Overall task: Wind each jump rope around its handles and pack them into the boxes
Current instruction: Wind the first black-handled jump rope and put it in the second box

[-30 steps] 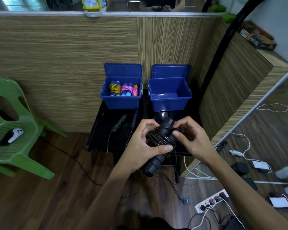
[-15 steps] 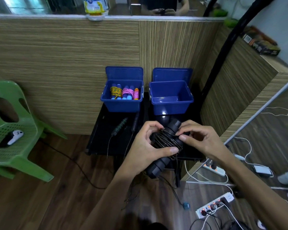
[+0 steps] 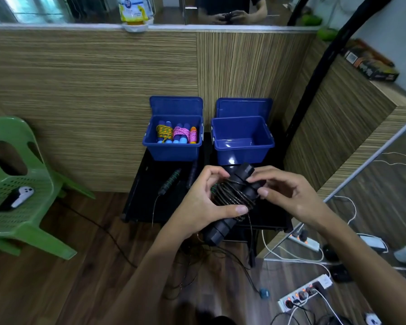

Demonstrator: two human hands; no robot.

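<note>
Above the low black worktop (image 3: pixel 148 184) carrying two open blue plastic boxes (image 3: pixel 243 141), the left hand (image 3: pixel 206 205) grips the pair of black jump-rope handles (image 3: pixel 220 228) wound with thin dark wire rope (image 3: pixel 230 195), while the right hand (image 3: pixel 288 193) pinches the handles' upper end.

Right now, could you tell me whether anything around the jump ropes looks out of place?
Yes: the black rope being wound trails a loose tail onto the floor, and another rope lies unwound on the black table.
</note>
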